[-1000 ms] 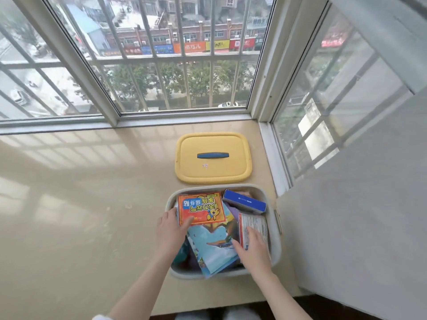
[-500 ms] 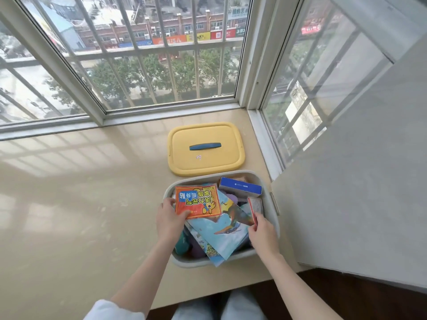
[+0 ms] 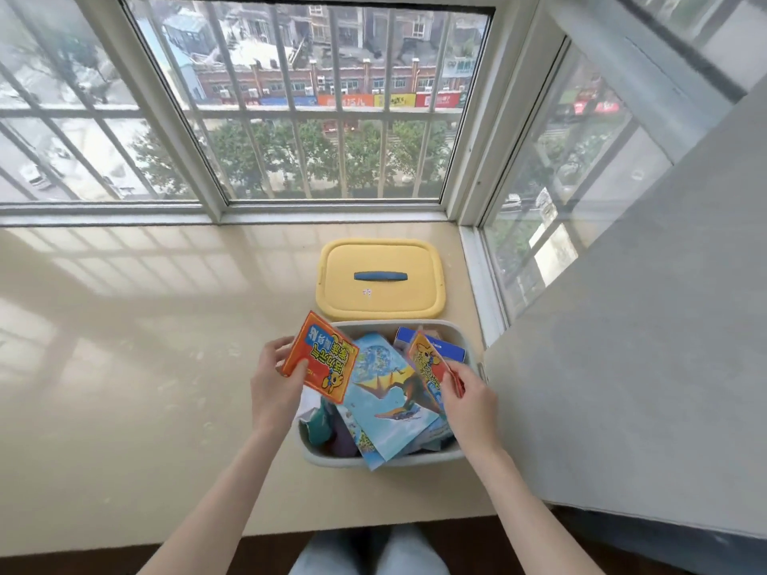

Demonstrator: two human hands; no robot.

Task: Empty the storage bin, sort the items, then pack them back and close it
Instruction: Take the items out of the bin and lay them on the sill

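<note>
Here the storage bin sits lidless on the sill, its yellow lid at 12 o'clock. The left hand grips an orange booklet at the bin's 10 o'clock; the right hand's fingers pinch a second orange booklet at 2 o'clock.

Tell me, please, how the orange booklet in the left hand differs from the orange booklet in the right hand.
The left hand holds its orange booklet with the cover facing the camera, above the storage bin's left rim. The right hand holds its orange booklet turned nearly edge-on, so it looks narrower, over the bin's right side. Both show an orange cover with yellow characters and a blue patch.
</note>
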